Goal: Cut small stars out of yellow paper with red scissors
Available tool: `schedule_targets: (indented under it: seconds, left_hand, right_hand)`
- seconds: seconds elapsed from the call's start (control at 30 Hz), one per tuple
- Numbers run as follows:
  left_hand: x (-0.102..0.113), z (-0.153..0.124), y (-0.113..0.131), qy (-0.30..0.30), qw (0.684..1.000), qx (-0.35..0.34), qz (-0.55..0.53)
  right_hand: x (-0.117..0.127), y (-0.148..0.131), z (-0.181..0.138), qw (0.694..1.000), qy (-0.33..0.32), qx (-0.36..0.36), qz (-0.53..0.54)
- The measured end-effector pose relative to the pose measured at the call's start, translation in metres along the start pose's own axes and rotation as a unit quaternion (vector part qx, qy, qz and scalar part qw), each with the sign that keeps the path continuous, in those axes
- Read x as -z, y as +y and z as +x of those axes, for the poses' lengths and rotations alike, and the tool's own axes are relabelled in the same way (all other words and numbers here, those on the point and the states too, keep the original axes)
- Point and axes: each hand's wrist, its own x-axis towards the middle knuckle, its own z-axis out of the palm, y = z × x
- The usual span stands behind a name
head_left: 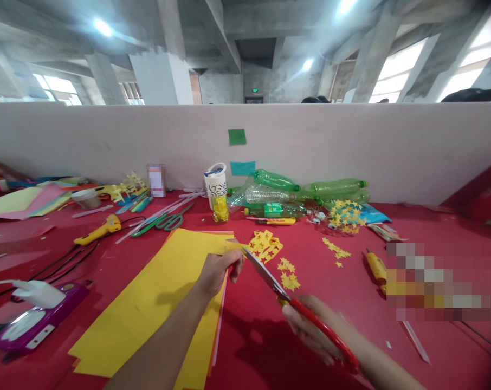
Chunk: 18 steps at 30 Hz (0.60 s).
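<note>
My left hand (219,271) pinches the far corner of a yellow paper sheet (156,303) that lies on the red table (351,281). My right hand (318,327) grips red-handled scissors (286,300). Their blades point up and left and meet the paper's corner right by my left fingertips. Small yellow paper stars (288,273) lie on the table just beyond the blades, with a larger heap of yellow cut-outs (265,244) behind them.
Green plastic bottles (294,192) and a white cup (215,184) stand against the grey partition wall. Green-handled scissors (168,221), a yellow glue gun (99,230), a purple device (34,319), a yellow utility knife (376,266) and more stars (345,215) lie around.
</note>
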Motion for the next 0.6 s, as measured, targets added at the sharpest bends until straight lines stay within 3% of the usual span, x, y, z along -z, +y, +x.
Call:
schedule_targets:
  seconds: [0.27, 0.43, 0.6]
  left_hand:
    - [-0.011, -0.003, -0.002, 0.042, 0.998, 0.029, 0.024]
    - [-0.028, -0.01, 0.001, 0.046, 0.994, 0.003, 0.1]
    - [-0.039, -0.019, 0.004, 0.108, 0.972, -0.053, 0.201]
  right_hand:
    - [-0.001, 0.007, 0.003, 0.999, 0.03, 0.012, 0.037]
    - [-0.004, 0.009, 0.007, 0.996, -0.008, 0.043, 0.071]
    - [-0.007, 0.017, 0.01, 0.995, -0.02, 0.054, 0.085]
